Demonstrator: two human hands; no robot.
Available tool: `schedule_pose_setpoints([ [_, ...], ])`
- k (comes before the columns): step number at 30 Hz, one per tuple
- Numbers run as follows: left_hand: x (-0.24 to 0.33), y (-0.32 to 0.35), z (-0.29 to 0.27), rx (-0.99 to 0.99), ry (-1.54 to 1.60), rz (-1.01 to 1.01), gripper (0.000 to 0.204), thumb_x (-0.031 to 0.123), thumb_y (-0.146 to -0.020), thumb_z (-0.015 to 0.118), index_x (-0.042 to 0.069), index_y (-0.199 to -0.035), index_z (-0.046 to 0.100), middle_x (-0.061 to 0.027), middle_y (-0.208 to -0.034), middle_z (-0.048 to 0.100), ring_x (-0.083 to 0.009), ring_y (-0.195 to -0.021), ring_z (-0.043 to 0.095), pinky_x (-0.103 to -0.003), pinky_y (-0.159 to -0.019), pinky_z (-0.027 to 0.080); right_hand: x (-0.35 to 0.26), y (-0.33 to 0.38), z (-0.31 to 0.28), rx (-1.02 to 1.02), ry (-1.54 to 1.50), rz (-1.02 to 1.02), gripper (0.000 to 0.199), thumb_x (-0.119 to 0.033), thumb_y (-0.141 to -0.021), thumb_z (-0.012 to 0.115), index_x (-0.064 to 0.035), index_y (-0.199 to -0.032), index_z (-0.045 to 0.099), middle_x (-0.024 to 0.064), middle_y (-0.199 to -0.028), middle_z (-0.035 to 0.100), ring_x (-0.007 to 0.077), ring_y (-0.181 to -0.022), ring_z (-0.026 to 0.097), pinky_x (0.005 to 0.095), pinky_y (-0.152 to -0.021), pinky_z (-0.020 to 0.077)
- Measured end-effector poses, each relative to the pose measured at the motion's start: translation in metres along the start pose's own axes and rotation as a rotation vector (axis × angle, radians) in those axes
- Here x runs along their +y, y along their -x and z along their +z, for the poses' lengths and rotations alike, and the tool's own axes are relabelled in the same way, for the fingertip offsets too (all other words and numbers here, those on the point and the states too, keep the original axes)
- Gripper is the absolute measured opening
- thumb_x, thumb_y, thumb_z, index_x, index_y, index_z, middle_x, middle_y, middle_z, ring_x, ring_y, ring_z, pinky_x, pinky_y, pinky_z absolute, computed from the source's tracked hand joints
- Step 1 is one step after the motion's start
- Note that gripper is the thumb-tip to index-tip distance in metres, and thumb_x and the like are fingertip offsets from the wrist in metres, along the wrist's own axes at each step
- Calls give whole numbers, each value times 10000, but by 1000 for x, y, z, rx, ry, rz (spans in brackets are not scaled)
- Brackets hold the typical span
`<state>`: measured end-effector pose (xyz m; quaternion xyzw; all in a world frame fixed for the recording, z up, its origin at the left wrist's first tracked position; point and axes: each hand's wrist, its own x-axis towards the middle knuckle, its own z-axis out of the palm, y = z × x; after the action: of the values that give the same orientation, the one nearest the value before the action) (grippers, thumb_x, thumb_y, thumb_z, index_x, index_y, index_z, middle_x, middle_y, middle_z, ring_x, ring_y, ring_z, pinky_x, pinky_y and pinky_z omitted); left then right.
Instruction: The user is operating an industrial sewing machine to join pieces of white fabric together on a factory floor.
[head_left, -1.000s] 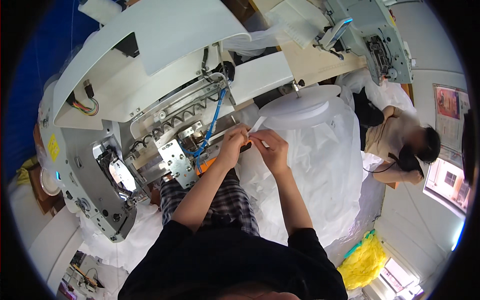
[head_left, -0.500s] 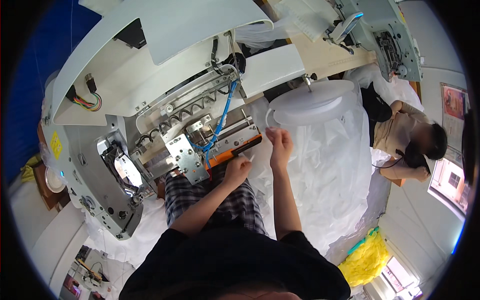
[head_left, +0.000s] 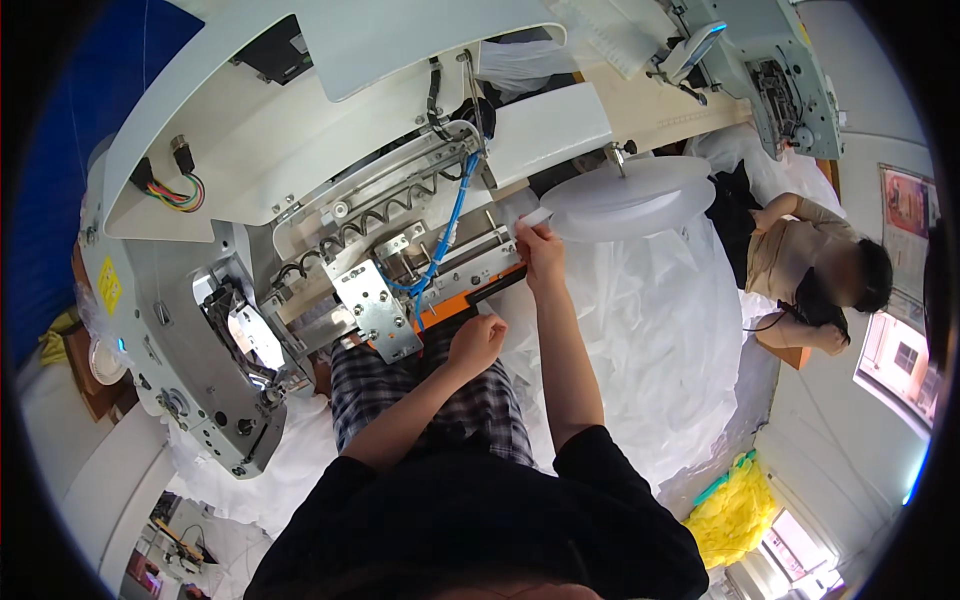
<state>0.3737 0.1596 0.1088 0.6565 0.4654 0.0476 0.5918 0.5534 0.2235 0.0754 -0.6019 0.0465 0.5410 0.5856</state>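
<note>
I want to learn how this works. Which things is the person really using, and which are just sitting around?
In use: white tape strip pinched by right hand; left hand by the sewing machine; white fabric.
Lying about: yellow bundle; far machine; coloured wires.

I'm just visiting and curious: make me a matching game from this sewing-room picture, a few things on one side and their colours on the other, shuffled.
Things:
1. tube running down the machine
2. bundle on the floor at lower right
3. sleeve of the right arm
4. fabric under the right hand

Colours:
A. white
B. black
C. blue
D. yellow

Pairs: 1-C, 2-D, 3-B, 4-A
</note>
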Motion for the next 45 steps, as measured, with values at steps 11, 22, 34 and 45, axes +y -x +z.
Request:
schedule_pose_setpoints([
  [11,0,7,-6,-37,-59,-79,162,189,-832,587,31,-861,608,-120,-782,643,-293,-760,620,-389,-663,486,18,12,16,271,289,-319,110,-91,-792,687,8,-792,639,-8,-669,596,60,-579,504,208,-542,395],
  [22,6,-1,-7,26,-18,60,75,111,-816,568,42,-834,592,-98,-783,629,-278,-783,602,-381,-696,480,21,13,19,300,226,-385,147,-120,-785,697,-4,-746,614,-15,-638,571,47,-558,463,210,-514,364],
  [34,9,-3,-5,14,-66,87,154,95,-806,571,62,-955,587,-106,-807,635,-287,-799,608,-375,-683,486,19,25,24,338,427,-351,213,-170,-809,664,6,-711,594,5,-582,542,72,-541,464,246,-508,386],
  [45,62,-59,-30,108,-604,12,735,153,-799,570,49,-1425,200,-178,-793,642,-326,-636,633,-447,-562,497,24,22,19,252,635,-383,292,-224,-846,537,50,-774,609,72,-567,539,120,-558,488,309,-561,422],
])
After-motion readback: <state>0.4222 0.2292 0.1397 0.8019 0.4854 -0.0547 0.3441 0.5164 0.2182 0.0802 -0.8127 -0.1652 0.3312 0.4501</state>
